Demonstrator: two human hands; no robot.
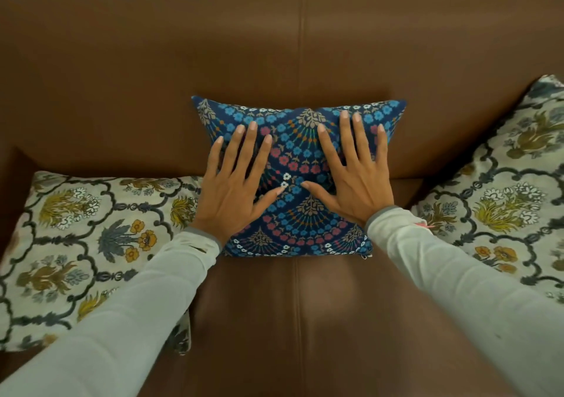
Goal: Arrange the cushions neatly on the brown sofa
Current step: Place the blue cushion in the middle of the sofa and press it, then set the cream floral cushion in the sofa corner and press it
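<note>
Now the blue cushion (300, 164) leans centred on the brown sofa (305, 45), left hand (236, 180) and right hand (354, 171) spread flat on it, while the left cream cushion (76, 244) lies flat, seemingly unarranged, and the right cream cushion (503, 189) leans askew.

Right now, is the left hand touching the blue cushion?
Touching. The head view shows the left hand lying flat, fingers spread, on the face of the blue cushion, with no gap under the palm. The right hand presses it likewise.
</note>
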